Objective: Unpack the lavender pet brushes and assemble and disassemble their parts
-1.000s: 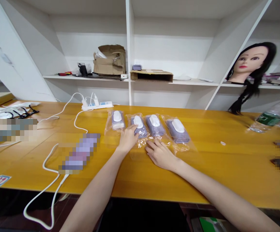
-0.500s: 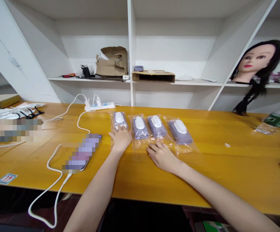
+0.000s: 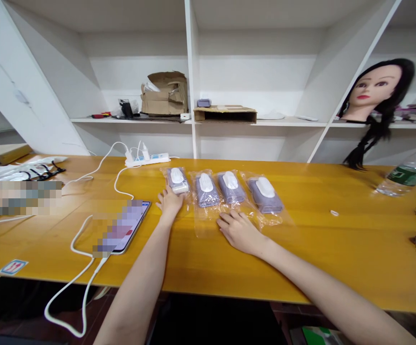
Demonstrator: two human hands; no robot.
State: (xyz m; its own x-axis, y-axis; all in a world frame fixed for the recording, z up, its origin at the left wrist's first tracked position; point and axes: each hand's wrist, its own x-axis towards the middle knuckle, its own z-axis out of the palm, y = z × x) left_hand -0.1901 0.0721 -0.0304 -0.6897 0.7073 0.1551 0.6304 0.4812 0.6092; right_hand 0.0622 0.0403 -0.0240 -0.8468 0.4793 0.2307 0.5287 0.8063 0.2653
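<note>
Several lavender-grey oblong items, each with a white oval piece on top and wrapped in a clear plastic bag, lie in a row on the table. My left hand is at the near edge of the leftmost wrapped item, its fingers spread against the bag's lower left side. My right hand lies open and palm down, fingertips on the near bag edges below the middle pair, a left one and a right one. Farther right is another wrapped item, untouched by either hand.
On the left lies a phone with a white cable. Behind it sits a power strip. A bottle leans at the right, below a mannequin head. Shelves at the back hold a torn cardboard box and a flat carton.
My left hand has slid left and slightly down off the front of the leftmost item, uncovering its lower end. The right hand stays put. The view has shifted slightly.
</note>
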